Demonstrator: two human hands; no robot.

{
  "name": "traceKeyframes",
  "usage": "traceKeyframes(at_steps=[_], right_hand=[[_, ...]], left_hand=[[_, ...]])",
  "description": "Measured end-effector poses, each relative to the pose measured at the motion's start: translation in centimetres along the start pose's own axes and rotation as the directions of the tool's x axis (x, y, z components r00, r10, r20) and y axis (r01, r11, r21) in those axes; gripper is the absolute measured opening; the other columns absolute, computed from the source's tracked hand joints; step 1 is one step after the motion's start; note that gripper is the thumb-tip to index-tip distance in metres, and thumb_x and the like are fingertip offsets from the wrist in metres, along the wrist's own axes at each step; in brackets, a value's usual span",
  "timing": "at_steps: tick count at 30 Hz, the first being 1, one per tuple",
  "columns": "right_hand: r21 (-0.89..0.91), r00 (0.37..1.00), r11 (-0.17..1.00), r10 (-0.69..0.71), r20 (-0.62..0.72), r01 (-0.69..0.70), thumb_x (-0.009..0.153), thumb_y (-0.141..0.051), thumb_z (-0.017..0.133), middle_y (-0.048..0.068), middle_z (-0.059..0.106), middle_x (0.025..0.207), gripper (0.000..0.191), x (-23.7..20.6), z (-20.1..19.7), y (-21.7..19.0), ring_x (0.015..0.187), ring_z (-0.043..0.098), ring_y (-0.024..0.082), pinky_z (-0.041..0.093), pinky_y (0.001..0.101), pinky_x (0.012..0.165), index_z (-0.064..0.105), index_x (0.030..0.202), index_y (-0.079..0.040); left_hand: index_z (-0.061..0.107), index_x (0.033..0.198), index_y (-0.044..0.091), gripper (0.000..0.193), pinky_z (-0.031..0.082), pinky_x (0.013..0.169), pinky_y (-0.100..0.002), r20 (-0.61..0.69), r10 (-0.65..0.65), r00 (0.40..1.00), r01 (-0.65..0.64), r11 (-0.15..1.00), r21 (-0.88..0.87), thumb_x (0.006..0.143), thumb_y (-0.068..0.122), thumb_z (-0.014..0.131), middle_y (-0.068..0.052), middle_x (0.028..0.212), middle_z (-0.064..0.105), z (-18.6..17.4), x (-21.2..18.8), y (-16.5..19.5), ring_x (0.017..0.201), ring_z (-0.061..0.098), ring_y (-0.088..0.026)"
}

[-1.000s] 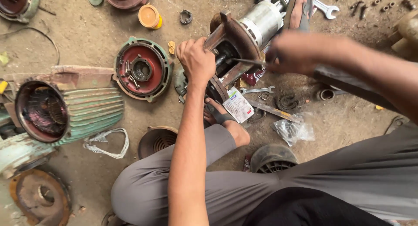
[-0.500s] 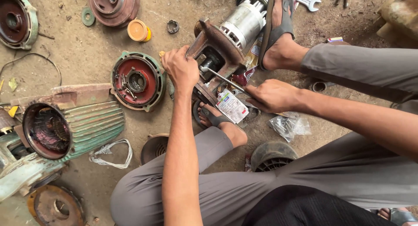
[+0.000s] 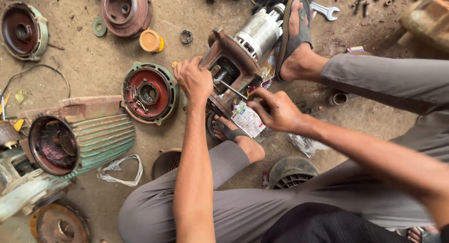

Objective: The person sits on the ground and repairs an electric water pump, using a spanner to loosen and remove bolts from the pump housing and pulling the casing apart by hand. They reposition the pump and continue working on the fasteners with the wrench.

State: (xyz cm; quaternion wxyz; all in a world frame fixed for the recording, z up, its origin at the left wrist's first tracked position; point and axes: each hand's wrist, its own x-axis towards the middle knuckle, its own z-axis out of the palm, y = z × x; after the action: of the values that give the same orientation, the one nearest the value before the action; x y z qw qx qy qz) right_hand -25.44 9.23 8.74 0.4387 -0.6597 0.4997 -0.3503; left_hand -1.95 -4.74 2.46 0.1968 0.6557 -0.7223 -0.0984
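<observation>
1. While the motor assembly [image 3: 243, 55] lies on the floor [image 3: 84, 84] at far centre, the left hand [image 3: 194, 79] grips its rusty end plate [image 3: 229, 67], fingers curled shut.
2. The right hand [image 3: 276, 111] pinches a thin metal rod [image 3: 231, 89] poking into the plate.
3. A red end cover [image 3: 148, 93] lies just left.

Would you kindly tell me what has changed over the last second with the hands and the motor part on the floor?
The right hand came down from over the motor part to below it, and now has a grip on a thin metal rod whose tip reaches into the part. The left hand stayed clamped on the part's rusty end plate, and the foot in the sandal kept bracing the silver rotor.
</observation>
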Motion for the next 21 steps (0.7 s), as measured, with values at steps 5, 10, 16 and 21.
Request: traceKeyframes(at_steps=[5, 10, 16, 21], right_hand=[[-0.051, 0.927, 0.952, -0.306, -0.217, 0.302, 0.1, -0.004, 0.061, 0.016, 0.063, 0.076, 0.007, 1.7, 0.3, -1.4, 0.065, 0.063, 0.035, 0.047, 0.0404, 0.058, 0.065, 0.105, -0.001], [-0.027, 0.879, 0.946, -0.31, -0.362, 0.322, 0.106, -0.003, 0.058, 0.016, 0.058, 0.078, 0.007, 8.0, 0.1, -2.8, 0.067, 0.06, 0.034, 0.047, 0.0391, 0.063, 0.064, 0.102, -0.002], [-0.363, 0.694, 0.834, -0.549, -0.466, 0.416, 0.107, -0.014, 0.07, 0.013, 0.063, 0.072, 0.013, 20.1, 2.9, -1.5, 0.06, 0.06, 0.031, 0.045, 0.0418, 0.056, 0.071, 0.098, -0.005], [-0.314, 0.994, 0.949, -0.026, -0.108, -0.01, 0.104, -0.042, 0.059, 0.007, 0.063, 0.054, 0.047, 30.0, 7.8, 3.2, 0.048, 0.064, 0.025, 0.049, 0.0405, 0.049, 0.073, 0.079, -0.005]], left_hand=[[0.078, 0.106, 0.004, 0.036, 0.03, 0.115, -0.053, -0.07, 0.066, 0.995, -0.065, 0.998, 0.012, 0.075, 0.002, 0.06, -0.018, 0.102, 0.07, 0.1, -0.1, -0.1, 0.108, 0.058, -0.037], [0.076, 0.11, 0.003, 0.038, 0.038, 0.105, -0.05, -0.033, 0.067, 0.997, -0.067, 0.998, -0.003, 0.076, 0.001, 0.06, -0.02, 0.096, 0.066, -0.4, -1.0, 0.2, 0.104, 0.056, -0.039], [0.073, 0.113, -0.001, 0.042, 0.037, 0.107, -0.049, -0.03, 0.075, 0.997, -0.076, 0.997, -0.024, 0.075, 0.001, 0.056, -0.018, 0.094, 0.065, -1.8, -1.1, 1.5, 0.103, 0.056, -0.036], [0.073, 0.109, -0.002, 0.025, 0.034, 0.108, -0.05, -0.002, 0.017, 1.0, -0.017, 0.999, -0.05, 0.091, 0.015, 0.066, -0.019, 0.093, 0.064, -1.6, -1.4, 1.6, 0.103, 0.056, -0.036]])
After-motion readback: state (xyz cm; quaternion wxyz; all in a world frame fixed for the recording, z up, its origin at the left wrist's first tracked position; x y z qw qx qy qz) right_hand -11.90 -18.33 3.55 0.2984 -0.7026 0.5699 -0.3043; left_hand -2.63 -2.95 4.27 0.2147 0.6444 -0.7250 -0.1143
